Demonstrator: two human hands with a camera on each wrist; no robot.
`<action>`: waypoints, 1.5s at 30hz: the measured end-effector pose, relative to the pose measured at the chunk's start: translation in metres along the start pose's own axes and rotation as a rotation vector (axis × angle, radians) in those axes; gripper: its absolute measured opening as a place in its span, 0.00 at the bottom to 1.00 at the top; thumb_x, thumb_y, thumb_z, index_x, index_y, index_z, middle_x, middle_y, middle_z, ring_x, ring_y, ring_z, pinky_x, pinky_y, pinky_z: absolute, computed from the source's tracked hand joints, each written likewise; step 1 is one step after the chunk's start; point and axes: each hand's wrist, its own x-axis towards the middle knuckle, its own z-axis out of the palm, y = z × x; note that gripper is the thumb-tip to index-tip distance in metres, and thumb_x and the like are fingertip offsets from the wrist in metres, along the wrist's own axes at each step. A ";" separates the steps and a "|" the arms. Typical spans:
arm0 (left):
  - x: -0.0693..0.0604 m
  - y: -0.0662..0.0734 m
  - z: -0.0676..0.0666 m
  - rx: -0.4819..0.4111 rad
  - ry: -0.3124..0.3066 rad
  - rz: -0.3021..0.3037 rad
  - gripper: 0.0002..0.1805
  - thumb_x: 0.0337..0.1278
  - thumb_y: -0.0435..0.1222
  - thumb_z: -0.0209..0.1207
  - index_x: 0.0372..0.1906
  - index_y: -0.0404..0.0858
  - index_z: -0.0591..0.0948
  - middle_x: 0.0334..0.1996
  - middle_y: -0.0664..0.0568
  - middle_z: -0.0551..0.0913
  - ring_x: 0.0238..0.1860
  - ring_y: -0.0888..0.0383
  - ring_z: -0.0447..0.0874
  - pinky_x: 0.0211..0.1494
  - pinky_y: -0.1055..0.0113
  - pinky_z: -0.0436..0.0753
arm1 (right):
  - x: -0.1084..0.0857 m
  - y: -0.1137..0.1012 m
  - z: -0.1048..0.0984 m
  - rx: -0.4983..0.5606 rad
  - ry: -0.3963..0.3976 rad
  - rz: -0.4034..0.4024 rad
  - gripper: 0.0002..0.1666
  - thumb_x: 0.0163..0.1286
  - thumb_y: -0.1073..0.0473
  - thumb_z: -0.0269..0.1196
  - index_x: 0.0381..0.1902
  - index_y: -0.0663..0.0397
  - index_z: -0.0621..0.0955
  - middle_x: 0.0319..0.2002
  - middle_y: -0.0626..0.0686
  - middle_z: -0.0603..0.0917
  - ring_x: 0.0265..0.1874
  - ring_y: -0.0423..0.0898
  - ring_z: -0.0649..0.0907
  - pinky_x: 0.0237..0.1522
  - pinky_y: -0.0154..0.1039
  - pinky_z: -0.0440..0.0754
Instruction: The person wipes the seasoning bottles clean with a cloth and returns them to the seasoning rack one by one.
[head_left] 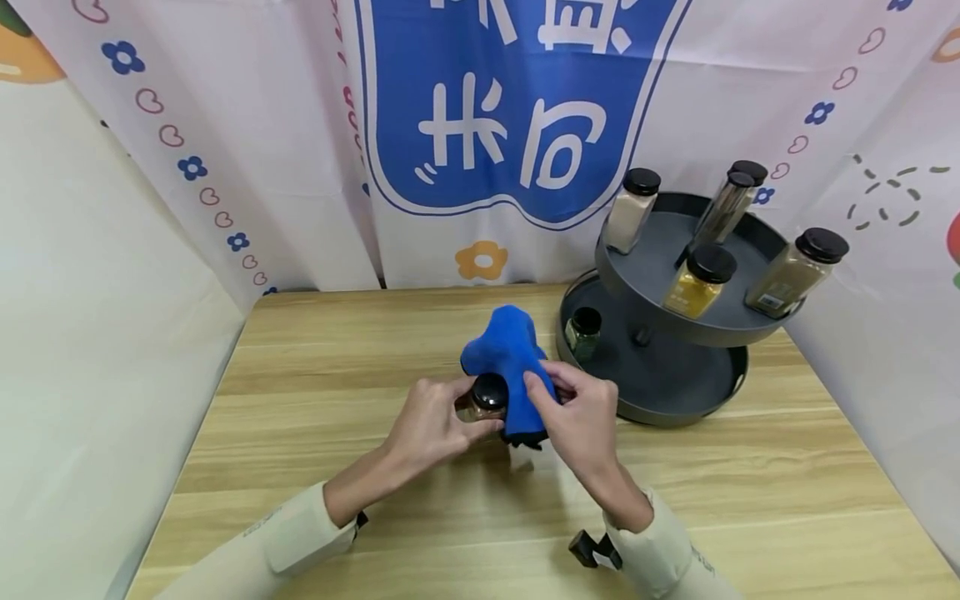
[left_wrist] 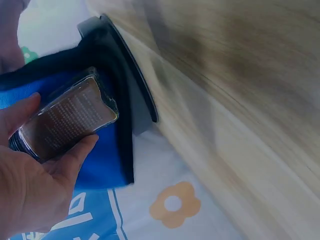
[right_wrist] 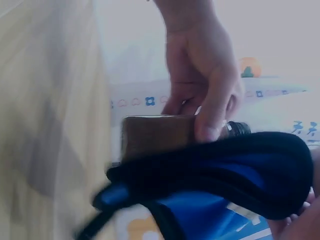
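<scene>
My left hand (head_left: 433,421) grips a glass spice jar (left_wrist: 70,115) by its sides, thumb on one face and fingers on the other. The jar has a black lid (head_left: 490,390), brown contents and printed text on one face. A blue cloth (head_left: 512,358) with dark edging lies against the jar's right side. My right hand (head_left: 581,408) pinches this cloth between thumb and fingers. In the right wrist view the cloth's dark edge covers the lower part of the jar (right_wrist: 157,135). Both hands are above the wooden table.
To the right stands a dark two-tier round rack (head_left: 652,408). Several black-lidded jars sit on its upper tier, among them a yellow one (head_left: 697,283); a green jar (head_left: 582,333) is on the lower tier. A printed curtain (head_left: 315,167) hangs behind the wooden table (head_left: 300,375).
</scene>
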 end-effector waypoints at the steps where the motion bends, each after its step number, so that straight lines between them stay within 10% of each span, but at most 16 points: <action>1: 0.000 0.000 0.000 0.003 0.001 0.000 0.22 0.50 0.41 0.82 0.46 0.32 0.89 0.34 0.45 0.92 0.20 0.69 0.76 0.27 0.75 0.76 | 0.000 -0.001 0.000 -0.003 0.009 -0.014 0.09 0.64 0.69 0.74 0.43 0.67 0.91 0.34 0.59 0.92 0.29 0.47 0.92 0.32 0.30 0.87; 9: 0.002 0.003 -0.004 -0.033 0.021 -0.009 0.19 0.49 0.40 0.82 0.43 0.33 0.89 0.32 0.48 0.92 0.23 0.69 0.79 0.26 0.76 0.76 | -0.001 0.007 0.004 -0.195 -0.267 0.105 0.04 0.64 0.67 0.72 0.35 0.57 0.92 0.20 0.46 0.87 0.14 0.31 0.75 0.20 0.27 0.71; 17: 0.001 0.001 -0.004 -0.002 -0.002 -0.028 0.24 0.50 0.40 0.82 0.50 0.31 0.89 0.36 0.44 0.92 0.20 0.68 0.76 0.28 0.75 0.77 | 0.001 0.003 0.000 -0.023 -0.019 -0.046 0.09 0.65 0.69 0.74 0.43 0.66 0.91 0.32 0.57 0.92 0.24 0.43 0.89 0.29 0.29 0.84; 24: 0.003 0.004 -0.007 -0.025 0.026 -0.014 0.19 0.50 0.41 0.82 0.42 0.34 0.89 0.30 0.51 0.90 0.20 0.69 0.73 0.23 0.75 0.72 | 0.002 0.007 0.003 -0.222 -0.327 0.100 0.04 0.65 0.65 0.72 0.30 0.54 0.91 0.15 0.41 0.79 0.13 0.29 0.70 0.19 0.27 0.66; 31: 0.001 0.001 -0.007 -0.014 -0.001 -0.034 0.26 0.51 0.40 0.81 0.51 0.30 0.88 0.35 0.44 0.92 0.17 0.73 0.69 0.24 0.75 0.73 | 0.002 0.000 -0.001 -0.017 -0.086 0.010 0.11 0.66 0.68 0.74 0.45 0.68 0.91 0.39 0.61 0.92 0.35 0.49 0.93 0.36 0.41 0.90; 39: 0.003 0.004 -0.009 -0.023 0.004 -0.028 0.22 0.52 0.42 0.81 0.46 0.32 0.89 0.30 0.48 0.91 0.17 0.72 0.67 0.21 0.76 0.68 | 0.002 0.007 0.004 -0.155 -0.262 0.092 0.05 0.65 0.68 0.72 0.38 0.58 0.93 0.24 0.48 0.89 0.16 0.30 0.77 0.22 0.27 0.74; 45: 0.002 0.002 -0.008 -0.018 0.011 -0.033 0.25 0.49 0.40 0.82 0.50 0.31 0.89 0.35 0.44 0.92 0.17 0.73 0.70 0.23 0.75 0.73 | 0.001 -0.001 -0.001 0.052 0.015 -0.060 0.09 0.66 0.70 0.73 0.44 0.67 0.91 0.32 0.57 0.92 0.25 0.41 0.89 0.29 0.29 0.84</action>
